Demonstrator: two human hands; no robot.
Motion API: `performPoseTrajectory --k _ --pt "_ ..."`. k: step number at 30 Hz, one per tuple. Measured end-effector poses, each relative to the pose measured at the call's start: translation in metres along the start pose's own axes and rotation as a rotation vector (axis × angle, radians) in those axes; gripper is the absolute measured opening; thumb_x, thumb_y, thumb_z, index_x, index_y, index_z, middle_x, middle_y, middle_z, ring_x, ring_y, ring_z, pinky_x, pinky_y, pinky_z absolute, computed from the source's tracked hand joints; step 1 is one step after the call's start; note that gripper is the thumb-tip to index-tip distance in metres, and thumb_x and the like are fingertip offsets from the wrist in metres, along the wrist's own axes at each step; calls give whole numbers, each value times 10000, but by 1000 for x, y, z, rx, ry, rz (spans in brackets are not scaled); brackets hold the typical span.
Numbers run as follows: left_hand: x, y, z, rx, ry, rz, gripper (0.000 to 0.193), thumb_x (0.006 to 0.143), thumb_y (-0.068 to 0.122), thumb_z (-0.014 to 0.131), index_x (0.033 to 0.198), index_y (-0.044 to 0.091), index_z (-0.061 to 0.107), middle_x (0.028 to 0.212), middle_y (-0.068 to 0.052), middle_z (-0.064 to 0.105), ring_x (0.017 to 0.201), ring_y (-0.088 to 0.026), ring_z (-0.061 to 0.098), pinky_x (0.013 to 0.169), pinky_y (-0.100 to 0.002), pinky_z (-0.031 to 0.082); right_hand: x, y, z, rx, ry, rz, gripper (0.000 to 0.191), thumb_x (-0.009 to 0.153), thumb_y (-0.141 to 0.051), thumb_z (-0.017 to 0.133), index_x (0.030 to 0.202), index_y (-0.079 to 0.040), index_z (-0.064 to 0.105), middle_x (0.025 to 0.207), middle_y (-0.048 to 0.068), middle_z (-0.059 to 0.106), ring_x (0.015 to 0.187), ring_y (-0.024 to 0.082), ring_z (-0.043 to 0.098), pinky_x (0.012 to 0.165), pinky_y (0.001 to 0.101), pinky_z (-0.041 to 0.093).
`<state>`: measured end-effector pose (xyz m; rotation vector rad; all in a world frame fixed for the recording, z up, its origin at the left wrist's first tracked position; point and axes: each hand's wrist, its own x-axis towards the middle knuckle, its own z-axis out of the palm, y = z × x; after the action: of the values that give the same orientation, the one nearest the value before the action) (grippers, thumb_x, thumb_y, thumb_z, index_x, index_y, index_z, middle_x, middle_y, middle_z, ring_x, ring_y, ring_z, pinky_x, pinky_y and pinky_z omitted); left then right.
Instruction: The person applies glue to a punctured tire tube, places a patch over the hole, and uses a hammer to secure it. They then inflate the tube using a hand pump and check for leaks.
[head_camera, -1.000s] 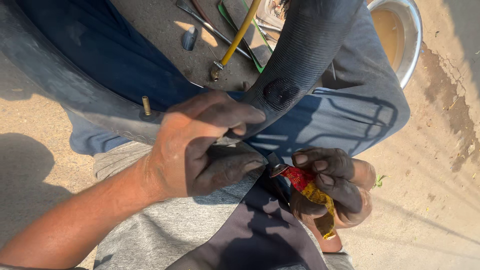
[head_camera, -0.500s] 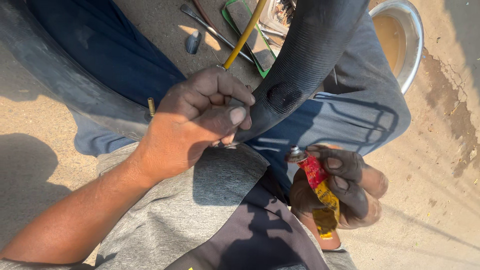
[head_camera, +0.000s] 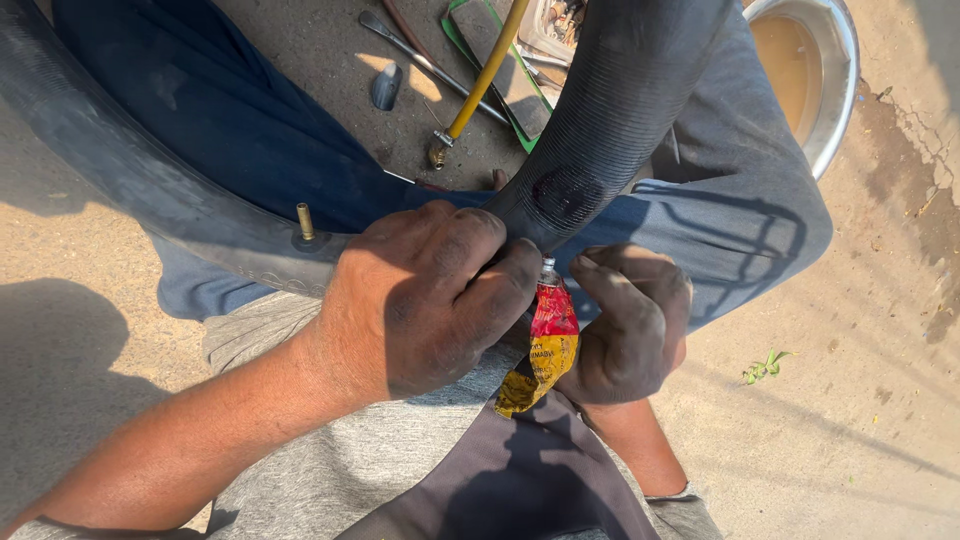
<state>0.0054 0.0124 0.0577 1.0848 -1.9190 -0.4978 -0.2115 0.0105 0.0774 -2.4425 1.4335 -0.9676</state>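
Two hands meet at my lap under the black inner tube (head_camera: 620, 110), draped over my knees. My left hand (head_camera: 430, 300) curls knuckles-up, fingertips pinching the tube's lower edge. My right hand (head_camera: 630, 325) is clamped around a crumpled red-and-yellow glue tube (head_camera: 545, 345), nozzle up.
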Motion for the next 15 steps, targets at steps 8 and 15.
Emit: performPoseTrajectory --k 8,15 --pt "14 5 6 78 -12 2 278 965 195 712 1174 29 632 1042 -103 559 881 -199 637 659 -348 554 25 1 -9 -38 -325 -36 399 854 -267 853 1075 3 659 962 144 637 804 266 666 678 394 510" --pt "30 8 8 131 -70 10 304 904 200 676 1146 22 634 1050 -117 592 931 -249 666 723 -382 584 42 2 -21 -63 -380 -54 359 765 -164 845 1030 9 676 948 135 658 804 286 667 685 406 512"
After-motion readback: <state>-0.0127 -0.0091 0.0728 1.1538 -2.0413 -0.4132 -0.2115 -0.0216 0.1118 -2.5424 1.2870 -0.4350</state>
